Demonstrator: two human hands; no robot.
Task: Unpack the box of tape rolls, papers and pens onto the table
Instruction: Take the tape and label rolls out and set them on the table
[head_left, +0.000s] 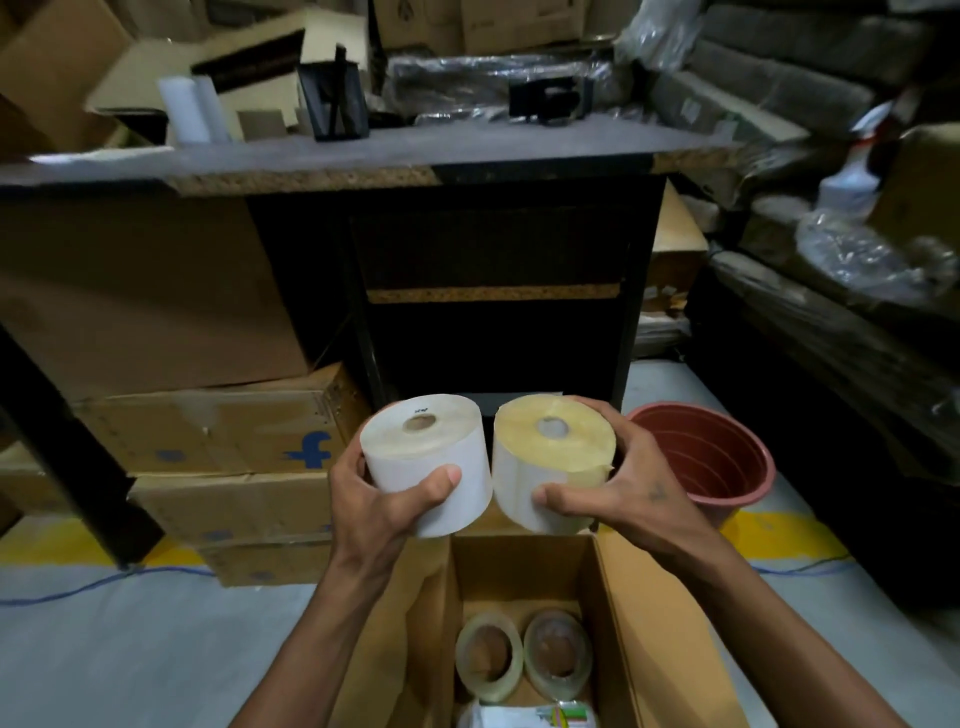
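Two thick paper rolls were held side by side above the open brown cardboard box (524, 577), their sides touching. The white paper roll with a cardboard core (428, 460) was gripped by the left hand (376, 499), the thumb pressed across its near wall and the fingers wrapped round its 9 o'clock side. The yellowish paper roll with a pale core (553, 460) was gripped by the right hand (623, 493), the thumb laid on its lower wall and the fingers curled round its 3 o'clock side. Both rolls were tilted so that their cored ends were turned up toward the camera.

Inside the box, at 6 o'clock from the rolls, two clear tape rolls (524, 657) were seen standing on edge next to each other, and beneath them a white packet with green and red print (540, 719) was partly cut off by the frame edge.

At 3 o'clock from the rolls, a reddish-brown ribbed plastic pot (706, 457) was set on the floor. At 9 o'clock, flattened brown cartons with blue print (218, 441) were stacked. At 12 o'clock, well above the hands, the grey table with a chipboard edge (395, 156) was seen, and on it a black mesh pen holder (335, 101) and a white foam roll (189, 109) stood upright.
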